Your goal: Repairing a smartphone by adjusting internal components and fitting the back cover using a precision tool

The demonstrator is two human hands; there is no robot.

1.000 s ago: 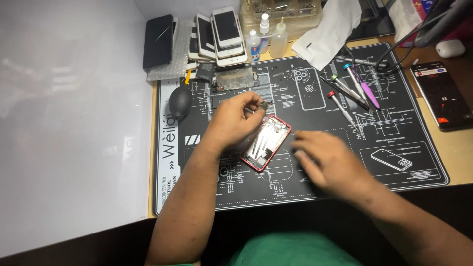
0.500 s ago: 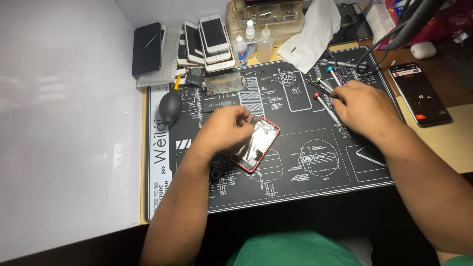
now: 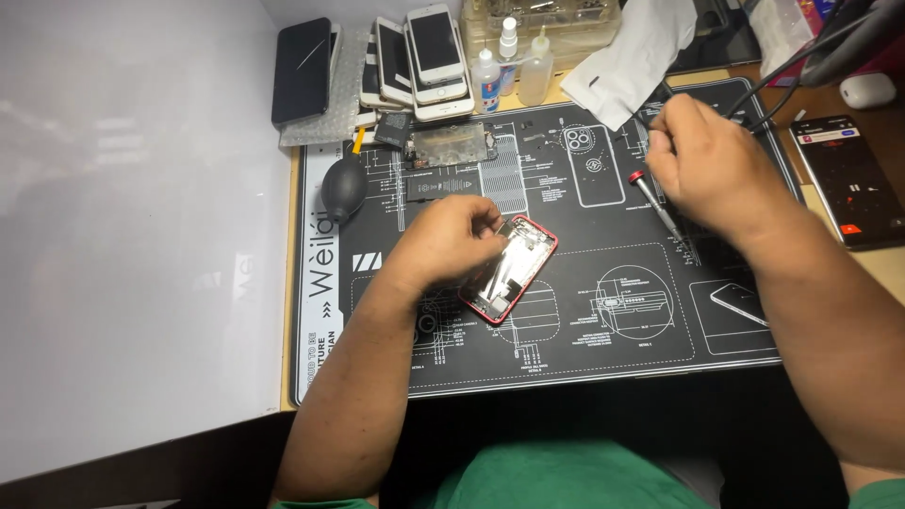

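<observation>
An opened red phone point(image 3: 517, 275), its metal insides showing, lies tilted on a black printed repair mat point(image 3: 584, 330). My left hand point(image 3: 448, 240) rests on the phone's upper left end, fingers pinched around its edge. Up at the mat's far right, my right hand point(image 3: 716, 165) is seen from the back with its fingers curled down among small tools. Its fingertips are hidden, so a grip does not show. A red-capped screwdriver point(image 3: 660, 209) lies on the mat just beside that hand.
A black air blower point(image 3: 342, 187) and a bare metal phone plate point(image 3: 452, 144) sit at the mat's far left. Behind are stacked phones point(image 3: 429, 52), a black phone point(image 3: 302, 71), two small bottles point(image 3: 485, 75) and white paper point(image 3: 632, 57). A lit phone point(image 3: 848, 179) lies right.
My right hand left the spot beside the red phone and moved up and right to the tools. The left hand stayed on the phone.
</observation>
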